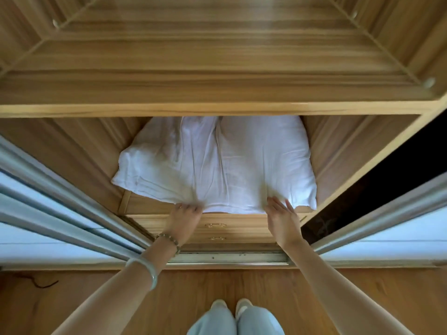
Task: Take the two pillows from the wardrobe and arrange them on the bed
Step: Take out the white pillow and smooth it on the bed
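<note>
Reaching forward with both arms stretched, the person sets the left hand (185,212) curled onto the front edge of the pillows (215,163), side by side on the wardrobe shelf (135,204), while the right hand (281,213) rests spread-fingered, not yet clamped, ready to drag them out.

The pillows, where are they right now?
In the head view, the pillows lie centre frame inside the wardrobe, just above the drawers, both hands at their front edge.

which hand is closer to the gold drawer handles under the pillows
Left. The left hand sits just left of the upper drawer handle; the right hand is farther off to its right.
</note>
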The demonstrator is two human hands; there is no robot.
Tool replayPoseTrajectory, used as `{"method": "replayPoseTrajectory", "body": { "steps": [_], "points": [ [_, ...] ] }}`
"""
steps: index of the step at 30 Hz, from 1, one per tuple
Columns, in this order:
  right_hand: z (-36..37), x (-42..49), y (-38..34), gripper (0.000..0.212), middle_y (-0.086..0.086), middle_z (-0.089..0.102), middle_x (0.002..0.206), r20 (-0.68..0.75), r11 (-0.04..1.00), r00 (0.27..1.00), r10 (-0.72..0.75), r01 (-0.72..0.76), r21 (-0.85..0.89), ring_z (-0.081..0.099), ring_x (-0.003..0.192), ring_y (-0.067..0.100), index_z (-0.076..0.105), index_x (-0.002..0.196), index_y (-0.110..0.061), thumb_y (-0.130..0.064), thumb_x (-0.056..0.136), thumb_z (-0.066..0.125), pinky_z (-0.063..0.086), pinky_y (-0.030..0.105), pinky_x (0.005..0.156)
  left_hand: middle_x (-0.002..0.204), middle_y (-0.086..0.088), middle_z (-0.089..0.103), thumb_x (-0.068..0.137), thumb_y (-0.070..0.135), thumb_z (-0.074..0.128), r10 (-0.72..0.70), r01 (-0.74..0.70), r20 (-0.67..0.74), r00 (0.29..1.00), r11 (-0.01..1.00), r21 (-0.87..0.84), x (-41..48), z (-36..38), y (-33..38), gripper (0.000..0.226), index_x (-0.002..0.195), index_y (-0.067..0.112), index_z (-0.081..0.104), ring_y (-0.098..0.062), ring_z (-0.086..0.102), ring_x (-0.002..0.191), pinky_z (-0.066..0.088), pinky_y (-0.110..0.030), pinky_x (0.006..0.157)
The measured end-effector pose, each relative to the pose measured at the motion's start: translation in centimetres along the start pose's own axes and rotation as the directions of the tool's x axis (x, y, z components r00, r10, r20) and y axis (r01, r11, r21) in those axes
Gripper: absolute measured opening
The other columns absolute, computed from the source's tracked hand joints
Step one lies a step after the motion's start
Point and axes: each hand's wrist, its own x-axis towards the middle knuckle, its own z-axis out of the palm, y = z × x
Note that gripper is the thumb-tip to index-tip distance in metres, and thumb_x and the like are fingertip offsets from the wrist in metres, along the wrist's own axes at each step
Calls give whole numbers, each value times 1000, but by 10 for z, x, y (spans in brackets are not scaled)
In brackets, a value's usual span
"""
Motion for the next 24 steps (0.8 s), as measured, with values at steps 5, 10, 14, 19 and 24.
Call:
{"method": "replayPoseTrajectory", "body": {
  "steps": [5,10,14,19,24],
  "points": [
    [-21,-47,-17,25,12,73,105,-19,997,997,70,-70,38,68,105,27,73,82,-5,13,65,76,50,52,93,54,0,66,45,8,89,79,-79,-26,997,997,-2,-43,-21,28,33,73,14,72,-18,65,48,55,-28,55],
    [-36,-87,-24,19,9,73,106,-57,986,990,133,-126,109,68,104,28,75,84,-10,4,71,77,48,52,96,58,1,63,44,9,84,129,-133,-96,987,990,-36,-80,-31,49,30,70,14,70,-19,61,44,55,-29,53],
    [-47,-111,-30,21,9,74,106,-58,985,991,124,-116,126,68,104,28,75,86,-12,2,71,79,48,52,95,68,-1,61,63,15,61,163,-170,-160,974,985,-34,-100,-34,46,11,72,14,65,-20,61,49,53,-28,51],
    [-53,-124,-40,19,13,59,125,34,807,892,452,-424,411,60,109,32,68,106,-11,-12,87,67,47,35,92,75,-2,64,51,15,81,224,-231,-157,962,973,-27,-113,-46,41,29,77,13,68,-21,65,64,57,-31,64],
    [-56,-119,-35,76,6,46,126,617,-322,377,691,-603,730,49,120,29,35,140,-17,-38,79,75,46,46,96,79,2,66,61,18,73,379,-390,-160,912,920,-43,-119,-58,53,17,77,16,67,-19,65,67,57,-29,67]
  ]
}}
